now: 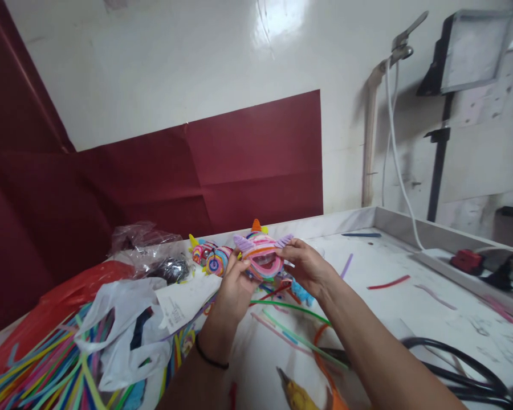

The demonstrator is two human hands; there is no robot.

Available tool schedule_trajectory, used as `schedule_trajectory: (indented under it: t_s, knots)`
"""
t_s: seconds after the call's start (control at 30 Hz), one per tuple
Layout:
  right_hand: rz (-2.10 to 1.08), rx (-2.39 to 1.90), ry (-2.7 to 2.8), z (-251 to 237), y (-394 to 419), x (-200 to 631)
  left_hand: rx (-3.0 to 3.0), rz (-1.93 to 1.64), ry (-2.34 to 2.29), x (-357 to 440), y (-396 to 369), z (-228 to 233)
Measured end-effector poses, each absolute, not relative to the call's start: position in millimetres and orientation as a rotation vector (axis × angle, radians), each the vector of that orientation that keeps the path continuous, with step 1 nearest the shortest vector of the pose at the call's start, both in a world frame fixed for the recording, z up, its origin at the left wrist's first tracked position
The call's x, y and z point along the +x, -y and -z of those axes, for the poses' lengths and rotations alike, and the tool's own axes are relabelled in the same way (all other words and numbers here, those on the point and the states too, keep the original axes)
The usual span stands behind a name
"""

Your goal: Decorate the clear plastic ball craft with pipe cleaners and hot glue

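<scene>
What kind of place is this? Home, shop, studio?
Probably a small craft workbench set up for filming. Both hands, left hand and right hand, hold a pipe-cleaner figure over a white table; a heap of pipe cleaners lies left, a light panel on a stand stands right.

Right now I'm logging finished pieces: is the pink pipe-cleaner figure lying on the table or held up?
Held up: the pink pipe-cleaner figure sits between left hand and right hand, above the table.

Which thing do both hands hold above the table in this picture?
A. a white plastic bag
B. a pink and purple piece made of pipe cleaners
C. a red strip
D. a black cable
B: the left hand and the right hand grip the pink and purple pipe-cleaner piece from either side, while the white plastic bag lies untouched on the table.
</scene>
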State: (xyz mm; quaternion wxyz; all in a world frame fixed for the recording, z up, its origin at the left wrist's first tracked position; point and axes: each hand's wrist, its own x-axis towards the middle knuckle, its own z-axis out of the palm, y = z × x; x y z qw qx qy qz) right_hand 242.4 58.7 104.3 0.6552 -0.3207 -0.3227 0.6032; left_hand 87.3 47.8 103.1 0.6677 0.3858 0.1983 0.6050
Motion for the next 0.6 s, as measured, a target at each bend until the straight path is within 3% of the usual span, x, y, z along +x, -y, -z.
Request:
schedule_trajectory:
  t_s: [0.6]
  knots:
    - [-1.246, -0.683, 0.736, -124.0, -42.5, 242.9, 0.912, -1.325, -0.34, 84.8, -52.5, -97.9]
